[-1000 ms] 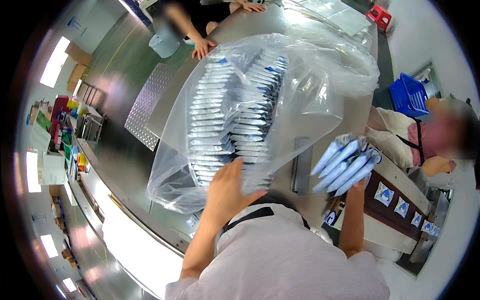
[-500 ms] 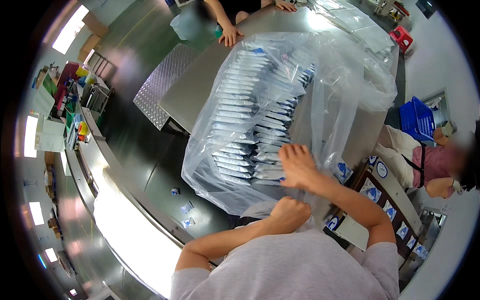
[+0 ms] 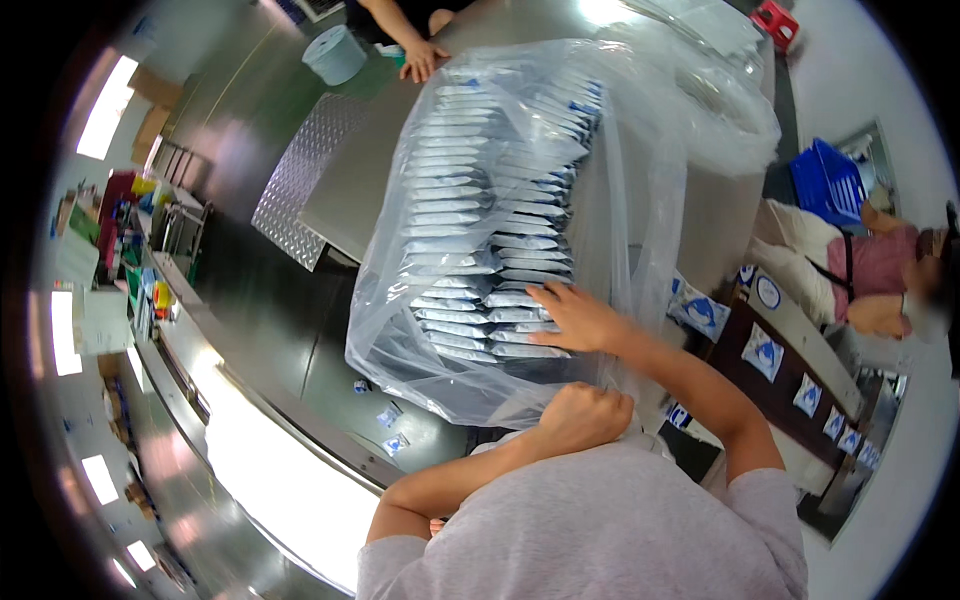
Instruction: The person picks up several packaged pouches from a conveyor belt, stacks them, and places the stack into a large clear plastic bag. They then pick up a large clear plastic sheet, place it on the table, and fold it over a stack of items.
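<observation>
A large clear plastic bag (image 3: 655, 190) lies on the metal table, with two long rows of flat silvery-blue pouches (image 3: 445, 218) standing packed on edge inside it. My left hand (image 3: 588, 413) is a closed fist close to my body, gripping the bag's gathered near edge. Just beyond it, my right hand (image 3: 572, 318) rests on the near end of the right-hand row, its fingers spread over the pouches. Whether a layer of film lies between those fingers and the pouches, I cannot tell.
Across the metal table (image 3: 345, 205), another person's hand (image 3: 423, 60) rests at the edge. To the right, a dark conveyor (image 3: 735, 390) carries several blue-and-white pouches, with a co-worker (image 3: 850, 262) beside it. A blue basket (image 3: 828, 185) stands behind. Small packets (image 3: 396, 443) lie on the floor.
My right hand has shifted left, its fingers now spread further over the near pouches. My left fist keeps its hold on the bag. The whole view has turned slightly.
</observation>
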Motion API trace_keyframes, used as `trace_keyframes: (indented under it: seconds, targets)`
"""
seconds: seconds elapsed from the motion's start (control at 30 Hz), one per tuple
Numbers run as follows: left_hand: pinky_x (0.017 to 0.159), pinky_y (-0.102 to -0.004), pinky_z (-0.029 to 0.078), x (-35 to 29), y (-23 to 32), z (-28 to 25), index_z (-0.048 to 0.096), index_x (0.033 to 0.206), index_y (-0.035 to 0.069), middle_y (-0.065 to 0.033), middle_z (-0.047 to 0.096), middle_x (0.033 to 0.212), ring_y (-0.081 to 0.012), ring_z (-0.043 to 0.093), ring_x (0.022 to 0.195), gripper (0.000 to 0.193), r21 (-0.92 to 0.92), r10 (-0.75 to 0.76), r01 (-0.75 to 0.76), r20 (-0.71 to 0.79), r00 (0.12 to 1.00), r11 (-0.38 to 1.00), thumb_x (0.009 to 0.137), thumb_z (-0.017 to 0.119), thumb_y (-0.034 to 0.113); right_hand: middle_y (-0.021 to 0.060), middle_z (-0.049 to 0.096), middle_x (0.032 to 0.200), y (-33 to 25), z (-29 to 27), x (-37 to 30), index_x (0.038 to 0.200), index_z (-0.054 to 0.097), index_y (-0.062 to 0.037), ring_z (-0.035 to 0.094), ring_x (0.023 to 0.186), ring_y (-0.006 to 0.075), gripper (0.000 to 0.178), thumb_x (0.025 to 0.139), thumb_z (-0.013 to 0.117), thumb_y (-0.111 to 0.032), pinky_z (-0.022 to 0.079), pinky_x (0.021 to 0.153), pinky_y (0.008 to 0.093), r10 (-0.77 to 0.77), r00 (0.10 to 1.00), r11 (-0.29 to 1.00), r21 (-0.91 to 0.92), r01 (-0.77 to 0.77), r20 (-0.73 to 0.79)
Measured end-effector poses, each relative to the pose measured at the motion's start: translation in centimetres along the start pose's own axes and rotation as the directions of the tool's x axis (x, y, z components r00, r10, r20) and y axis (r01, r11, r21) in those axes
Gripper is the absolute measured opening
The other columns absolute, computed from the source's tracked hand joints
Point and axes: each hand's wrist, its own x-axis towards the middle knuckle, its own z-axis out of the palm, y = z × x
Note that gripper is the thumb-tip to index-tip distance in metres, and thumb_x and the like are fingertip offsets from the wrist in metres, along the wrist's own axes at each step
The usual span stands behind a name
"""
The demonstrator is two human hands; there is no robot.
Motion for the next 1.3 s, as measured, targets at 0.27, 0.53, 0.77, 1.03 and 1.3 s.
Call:
trace_keyframes:
  seconds: [0.27,0.53,0.77,1.03,1.3]
  targets:
    - [0.069,-0.0384,0.049,1.3,-0.6,-5.1,0.062,0.087,0.001,-0.0145,0.065,0.082,-0.0298,0.063,0.079,0.027,-0.166,-0.109,0.161,0.286,0.952,0.973,0.081,0.061,0.027,0.0163,0.056,0.107,-0.9,-5.5,-6.6,0.104,0.057,-0.0053,0.054,0.099,0.0299,0.029,0.08,0.066,-0.018,0.042,0.087,0.0382,-0.116,0.775,0.981,0.053,0.189,-0.621]
    - [0.088,-0.0432,0.041,3.7,-8.2,-3.9,0.049,0.112,-0.005,-0.0222,0.052,0.114,-0.0385,0.049,0.105,0.034,0.167,-0.392,0.376,0.07,0.917,0.911,0.087,0.056,0.017,0.0146,0.055,0.098,8.1,2.7,-18.3,0.095,0.054,-0.0044,0.051,0.094,0.0338,0.019,0.077,0.058,-0.004,0.042,0.082,0.0386,0.397,0.448,0.899,0.438,-0.013,-0.801]
    - [0.094,-0.0439,0.037,2.7,-10.9,2.0,0.046,0.122,-0.002,-0.0221,0.051,0.119,-0.039,0.046,0.113,0.043,0.135,-0.412,0.39,0.232,0.881,0.911,0.084,0.056,0.014,0.0129,0.054,0.114,26.7,1.9,-37.9,0.113,0.053,-0.0072,0.049,0.108,0.033,0.036,0.077,0.058,-0.006,0.039,0.094,0.0413,0.622,0.429,0.725,0.273,-0.633,-0.655]
    - [0.09,-0.0453,0.038,2.9,-10.7,2.2,0.046,0.123,0.0,-0.0216,0.053,0.116,-0.0393,0.048,0.108,0.045,0.095,-0.492,0.483,0.167,0.854,0.871,0.08,0.057,0.007,0.0018,0.046,0.133,37.1,1.1,-52.2,0.125,0.045,-0.0203,0.036,0.129,0.0269,0.048,0.082,0.052,-0.003,0.034,0.099,0.0561,0.936,0.191,0.179,-0.068,-0.981,-0.296]
    - [0.091,-0.0438,0.037,2.7,-10.7,2.4,0.047,0.122,0.002,-0.018,0.053,0.115,-0.0365,0.048,0.107,0.044,0.042,-0.511,0.511,0.15,0.847,0.859,0.079,0.057,0.007,0.0053,0.052,0.116,38.9,-3.2,-46.9,0.099,0.063,-0.0109,0.047,0.111,0.0293,0.043,0.061,0.077,-0.027,0.039,0.09,0.0498,0.848,0.526,0.522,-0.255,-0.814,0.057]
